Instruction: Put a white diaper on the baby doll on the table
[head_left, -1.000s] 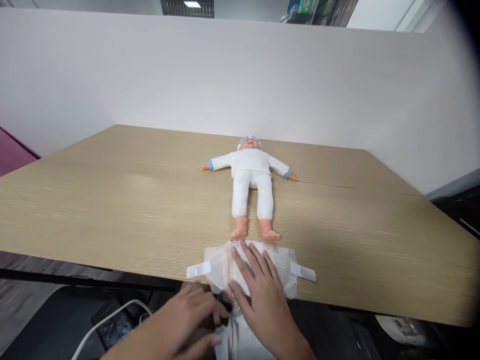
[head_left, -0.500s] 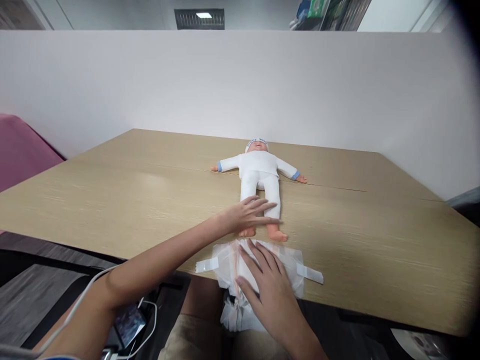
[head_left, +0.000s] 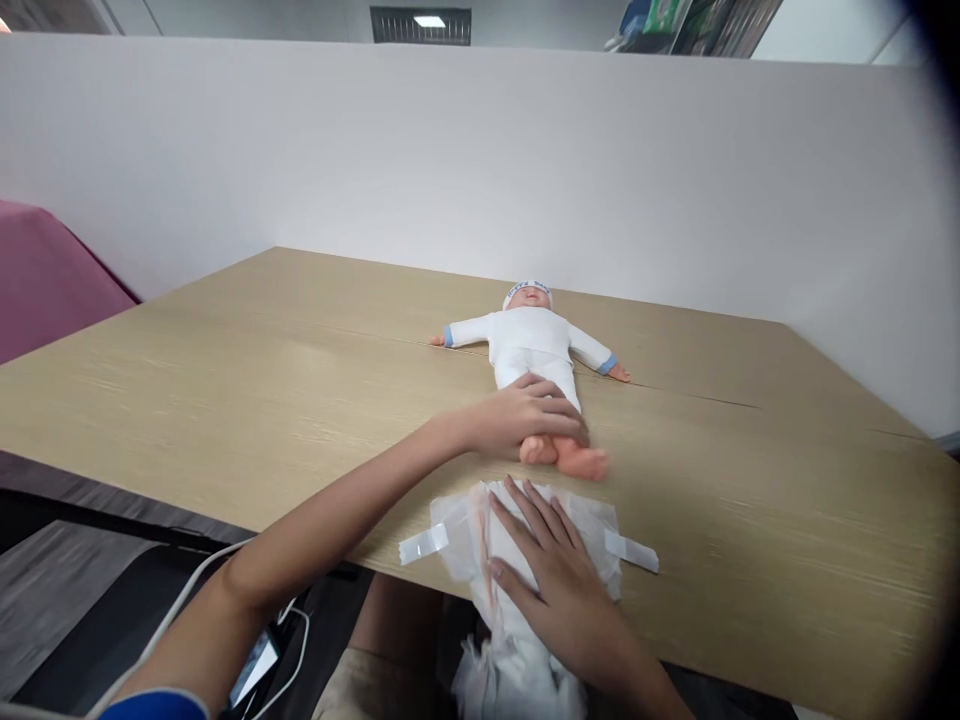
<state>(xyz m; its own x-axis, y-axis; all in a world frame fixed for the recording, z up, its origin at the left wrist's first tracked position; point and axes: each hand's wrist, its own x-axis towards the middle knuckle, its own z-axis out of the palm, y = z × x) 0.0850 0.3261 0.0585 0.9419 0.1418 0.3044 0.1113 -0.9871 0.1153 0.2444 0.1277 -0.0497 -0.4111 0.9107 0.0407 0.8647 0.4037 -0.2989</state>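
A baby doll (head_left: pixel 531 335) in a white suit with blue cuffs and a white headband lies on its back, feet toward me. My left hand (head_left: pixel 529 412) is closed around both of its lower legs, and the bare feet stick out below, close together. Just in front of the feet an opened white diaper (head_left: pixel 517 590) lies at the table's near edge, its lower end hanging over. Its two tape tabs stretch out to the left and right. Flat on the diaper's middle rests my right hand (head_left: pixel 551 565), open with fingers spread.
The wooden table (head_left: pixel 262 390) backs onto a white partition (head_left: pixel 450 150). Pink cloth (head_left: pixel 60 270) covers something at the far left. Below the table's front edge are a phone (head_left: pixel 255 665) and a white cable (head_left: pixel 176 610) by my left arm.
My left hand has gone from hovering open over the doll's legs to gripping them, drawing the feet together and slightly up. My right hand stays on the diaper. The view has shifted a little.
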